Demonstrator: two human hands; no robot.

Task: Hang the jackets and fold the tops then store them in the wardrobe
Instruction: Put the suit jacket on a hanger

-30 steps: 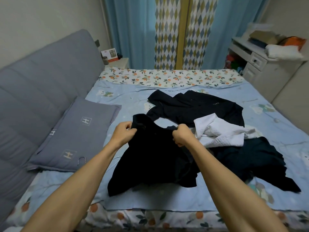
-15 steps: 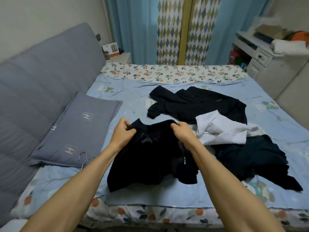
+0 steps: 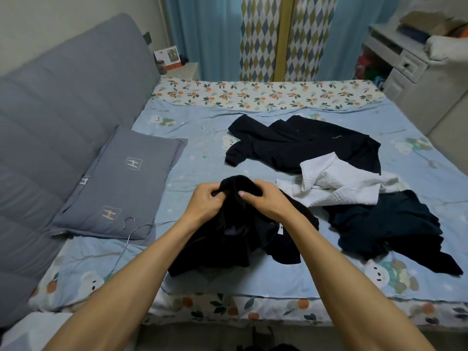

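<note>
1. Two hands meet at the top of a black top [image 3: 243, 239] near the front edge of the bed [image 3: 197, 133], seen from the head view. Our left hand [image 3: 206, 201] has its fingers curled round the bunched upper edge, and our right hand [image 3: 264, 198] pinches the same bundle just beside it, thumb showing on the cloth.
2. We see the rest of that top trailing down between our forearms, crumpled on the blue sheet, with a small white tag [image 3: 279, 230] showing under the right wrist.
3. We have a wire hanger [image 3: 131, 228] lying left of the top, its hook resting on the lower edge of the grey pillow [image 3: 121, 183].
4. Farther back we spot a black jacket [image 3: 304, 145] spread flat on the sheet, well apart from our hands.
5. A white top [image 3: 339, 184] lies crumpled to the right, overlapping the jacket's near edge.
6. A dark garment [image 3: 387, 229] sits heaped at the right, touching the white top; whether it is a top or a jacket, we cannot tell.
7. A grey headboard [image 3: 65, 102] lines the left side, curtains [image 3: 278, 36] hang beyond the bed, and a white desk [image 3: 405, 67] stands at the far right.
</note>
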